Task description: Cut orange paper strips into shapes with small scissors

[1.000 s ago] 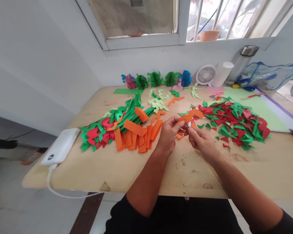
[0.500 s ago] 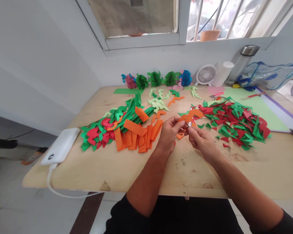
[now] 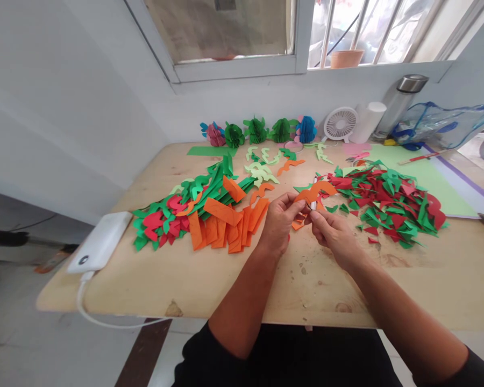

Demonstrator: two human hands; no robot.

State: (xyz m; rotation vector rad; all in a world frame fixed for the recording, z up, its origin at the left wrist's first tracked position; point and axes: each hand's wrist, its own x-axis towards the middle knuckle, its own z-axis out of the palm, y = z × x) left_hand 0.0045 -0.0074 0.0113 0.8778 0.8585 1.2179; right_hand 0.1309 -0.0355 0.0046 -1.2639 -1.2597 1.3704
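Observation:
My left hand [image 3: 280, 217] is closed, pinching a wavy orange paper cutout [image 3: 320, 188] between thumb and fingers. My right hand [image 3: 333, 231] is closed just beside it, thumb and forefinger pressed together near the lower edge of the cutout. What it grips is too small to make out. A thin white stick-like thing [image 3: 313, 205] shows between the fingertips and behind the cutout. Folded orange paper strips [image 3: 228, 228] lie left of my left hand. Past my right hand sits a heap of red and green paper scraps [image 3: 399, 199].
Green and red cut shapes [image 3: 159, 223] lie on the table [image 3: 234, 285] at left, beside a white power bank [image 3: 100, 242] with a cable. Paper honeycomb figures [image 3: 256, 130], a small fan [image 3: 341, 124] and a glass bottle [image 3: 401, 105] stand along the wall.

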